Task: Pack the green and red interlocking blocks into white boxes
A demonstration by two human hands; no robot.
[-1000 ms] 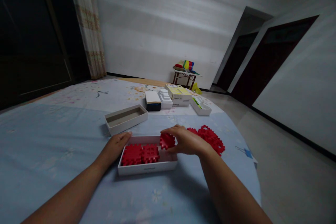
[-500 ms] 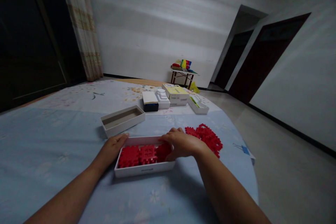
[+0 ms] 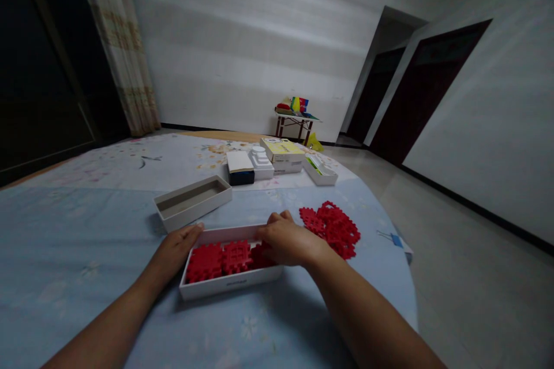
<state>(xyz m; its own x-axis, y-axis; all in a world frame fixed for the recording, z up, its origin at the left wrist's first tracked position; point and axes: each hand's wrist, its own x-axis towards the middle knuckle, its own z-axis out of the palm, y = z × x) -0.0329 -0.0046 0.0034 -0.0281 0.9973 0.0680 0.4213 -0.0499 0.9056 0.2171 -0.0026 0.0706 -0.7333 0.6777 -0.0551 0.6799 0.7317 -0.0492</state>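
A long white cardboard box sits in front of me with several red square interlocking tiles laid in a row inside. My left hand grips the box's far left corner, fingertips on the rim. My right hand reaches over the right end of the box, fingers curled down at a red tile there; its fingertips are partly hidden behind the hand. Just to the right, a loose heap of red interlocking tiles lies on the cloth.
An open white lid lies behind the box on the left. Farther back stand a black and white box, a white stepped tray, a yellow box and an open white box. A blue binder clip is at the table's right edge.
The view has turned slightly, moving everything a little left in it. The fingers of my right hand have drawn closer together over the box's right end. My left hand keeps its place on the corner.
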